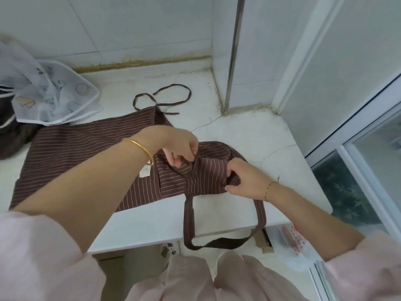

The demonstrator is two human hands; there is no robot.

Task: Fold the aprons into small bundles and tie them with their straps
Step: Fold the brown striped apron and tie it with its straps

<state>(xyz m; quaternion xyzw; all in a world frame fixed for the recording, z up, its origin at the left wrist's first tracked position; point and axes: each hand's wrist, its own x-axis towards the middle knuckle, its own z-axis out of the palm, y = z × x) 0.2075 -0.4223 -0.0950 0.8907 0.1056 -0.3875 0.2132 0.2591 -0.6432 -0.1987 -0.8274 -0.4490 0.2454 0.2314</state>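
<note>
My left forearm (pixel 93 181) reaches in from the lower left, bare from the pushed-up sleeve (pixel 39 246) to the wrist, and slants up and to the right. My left hand (pixel 180 144) is turned palm down, its fingers (pixel 173 159) curled under and pinching a fold of the apron (pixel 86 153). My right forearm (pixel 308 211) comes in from the lower right, also bare. My right hand (pixel 244 180) sits just beside the left, knuckles up, with thumb and fingers wrapped round a bunched edge of the same cloth. The two hands are close together but not touching.
</note>
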